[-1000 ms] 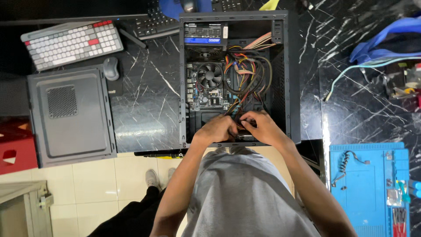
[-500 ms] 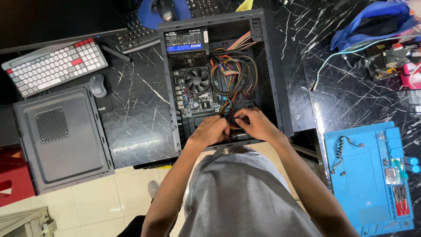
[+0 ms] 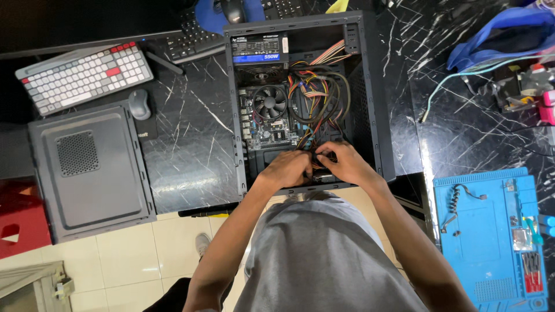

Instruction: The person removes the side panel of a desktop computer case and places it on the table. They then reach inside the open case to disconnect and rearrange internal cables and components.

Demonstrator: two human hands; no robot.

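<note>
Both hands are meeting low in the open computer case (image 3: 370, 86) at frame centre: left hand (image 3: 289, 169) and right hand (image 3: 341, 163) are pinching wires (image 3: 317, 107) trailing upward.

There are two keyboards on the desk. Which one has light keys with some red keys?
The keyboard on the far left, beside the grey mouse. The other keyboard, behind the computer case, is all black.

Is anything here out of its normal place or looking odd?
Yes. The side panel is off the case and lies flat beside it. Loose cables tangle inside the open case, where both hands work at its near end.
</note>
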